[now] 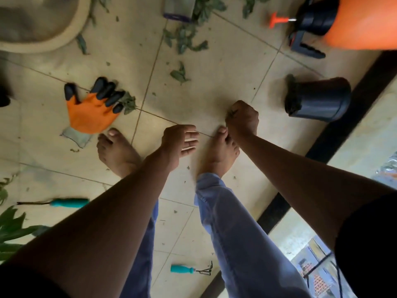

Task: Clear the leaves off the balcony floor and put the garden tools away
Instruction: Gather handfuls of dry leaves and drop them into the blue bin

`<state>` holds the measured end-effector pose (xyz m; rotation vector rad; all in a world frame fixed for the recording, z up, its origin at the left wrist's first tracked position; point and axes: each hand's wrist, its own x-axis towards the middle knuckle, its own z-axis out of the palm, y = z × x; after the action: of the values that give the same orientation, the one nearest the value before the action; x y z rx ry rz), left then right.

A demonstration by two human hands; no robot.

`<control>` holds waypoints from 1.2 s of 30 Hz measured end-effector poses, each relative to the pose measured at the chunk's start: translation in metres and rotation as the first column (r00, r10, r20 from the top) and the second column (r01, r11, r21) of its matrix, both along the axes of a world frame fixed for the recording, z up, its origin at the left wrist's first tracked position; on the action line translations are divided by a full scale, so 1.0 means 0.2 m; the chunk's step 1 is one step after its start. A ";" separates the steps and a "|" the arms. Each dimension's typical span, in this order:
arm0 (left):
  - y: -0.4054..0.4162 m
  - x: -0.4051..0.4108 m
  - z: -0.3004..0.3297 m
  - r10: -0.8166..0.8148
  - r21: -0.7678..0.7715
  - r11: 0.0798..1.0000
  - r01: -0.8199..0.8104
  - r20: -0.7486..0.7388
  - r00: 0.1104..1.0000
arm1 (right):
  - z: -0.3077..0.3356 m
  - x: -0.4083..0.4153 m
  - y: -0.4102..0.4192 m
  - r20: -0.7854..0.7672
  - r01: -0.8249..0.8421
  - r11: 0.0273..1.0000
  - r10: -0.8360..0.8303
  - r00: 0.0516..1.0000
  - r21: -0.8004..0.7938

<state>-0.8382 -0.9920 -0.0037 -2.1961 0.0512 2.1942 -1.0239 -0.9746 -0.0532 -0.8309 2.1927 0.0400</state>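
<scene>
Seen from above, a person stands barefoot on a beige tiled balcony floor (214,67), both arms reaching down. The right hand (242,119) is closed in a fist around a small clump of green leaf scraps. The left hand (180,140) hangs relaxed, fingers loosely extended, holding nothing.

Most loose green leaves (184,37) lie scattered on the tiles well ahead of the feet, with 1 small cluster (180,73) nearer. They look light, limp and easily torn, so they are probably best gathered in handfuls rather than pinched singly.

An orange garden glove with black claw tips (92,108) lies flat by the left foot, soft and easy to lift anywhere. 2 small hand tools with teal handles rest behind the feet: 1 (69,202) to the left, and a little rake (187,269) between the legs. Both look rigid and are best taken by the handle.

A black plastic pot (320,98) lies tipped on its side to the right; its contents cannot be made out. An orange pressure sprayer with a black pump cap (343,20) lies at the top right.
</scene>
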 end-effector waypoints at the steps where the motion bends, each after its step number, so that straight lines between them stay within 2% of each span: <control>1: -0.01 0.02 0.01 0.030 0.001 1.000 -0.030 -0.008 1.000 | 0.03 0.05 -0.03 0.054 0.034 0.998 -0.031 0.998 -0.049; 4: -0.07 0.06 0.02 0.210 0.004 0.978 -0.210 -0.031 0.977 | 0.16 0.26 -0.12 0.290 0.058 0.984 -0.008 0.957 -0.166; 7: -0.15 0.13 0.01 0.346 -0.016 0.938 -0.346 -0.018 0.938 | 0.29 0.48 -0.16 0.411 -0.105 0.979 0.169 0.896 -0.174; 9: -0.19 0.19 0.01 0.415 -0.056 0.908 -0.414 -0.003 0.910 | 0.35 0.61 -0.18 0.334 -0.290 0.925 0.361 0.871 -0.244; 11: -0.22 0.27 0.00 0.443 -0.096 0.894 -0.438 0.043 0.895 | 0.38 0.72 -0.19 0.223 -0.386 0.841 0.488 0.844 -0.378; 15: -0.25 0.44 -0.01 0.453 -0.142 0.884 -0.446 0.024 0.891 | 0.34 0.82 -0.25 0.136 -0.331 0.786 0.460 0.878 -0.522; 18: -0.24 0.59 -0.04 0.528 -0.111 0.846 -0.521 0.041 0.848 | 0.21 0.85 -0.31 0.073 -0.378 0.807 0.457 0.886 -0.454; 20: -0.20 0.68 -0.07 0.539 -0.120 0.841 -0.527 0.103 0.836 | 0.10 0.90 -0.34 0.081 -0.515 0.787 0.570 0.817 -0.339; 23: -0.13 0.80 -0.09 0.506 -0.108 0.861 -0.496 0.103 0.856 | -0.02 1.01 -0.36 0.148 -0.747 0.628 0.778 0.611 -0.219; 24: -0.11 0.83 -0.09 0.500 -0.100 0.865 -0.491 0.098 0.860 | -0.06 1.05 -0.36 0.122 -0.793 0.572 0.820 0.559 -0.211; 26: -0.08 0.89 -0.11 0.501 -0.088 0.865 -0.494 0.097 0.860 | -0.11 1.13 -0.38 0.020 -0.836 0.505 0.858 0.513 -0.216; 28: -0.06 0.94 -0.11 0.508 -0.087 0.861 -0.501 0.095 0.856 | -0.14 1.17 -0.38 -0.024 -0.823 0.515 0.844 0.535 -0.242; 32: -0.01 1.00 -0.11 0.530 -0.079 0.848 -0.525 0.071 0.845 | -0.12 1.18 -0.38 -0.012 -0.729 0.629 0.755 0.656 -0.270; 35: 0.00 0.99 -0.10 0.571 -0.065 0.820 -0.569 0.028 0.820 | -0.03 1.15 -0.36 0.073 -0.562 0.768 0.608 0.791 -0.309; 36: -0.01 0.98 -0.09 0.584 -0.058 0.811 -0.582 0.009 0.812 | 0.03 1.15 -0.35 0.130 -0.504 0.789 0.574 0.808 -0.350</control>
<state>-0.6414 -0.9932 -0.0217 -2.5222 -0.6708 2.4497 -0.7935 -1.0447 -0.0482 -1.5475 1.6943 -0.1053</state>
